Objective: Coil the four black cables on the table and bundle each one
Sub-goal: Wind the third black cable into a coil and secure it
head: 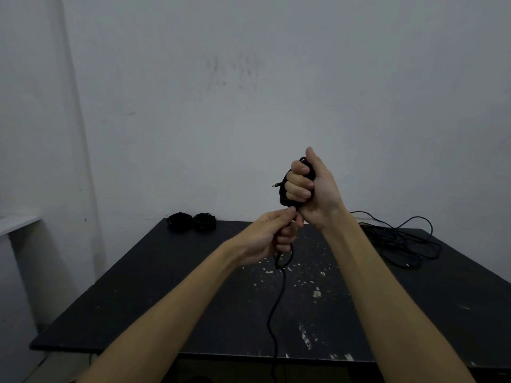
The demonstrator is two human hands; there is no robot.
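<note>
One coil [284, 189] inside right fist [312, 189]

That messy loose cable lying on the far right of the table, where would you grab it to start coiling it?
Probably at its pale-tipped end, which lies at the near edge of the loose cable, so I would come from the near side. A free end can be pinched with the fingers and wound from there, whereas the overlapping loops behind it would likely drag and tangle. Both hands are busy now.

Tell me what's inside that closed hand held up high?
A black cable coil sits inside the right hand. Its loops and plug tip poke out; the fingers cover the middle.
</note>
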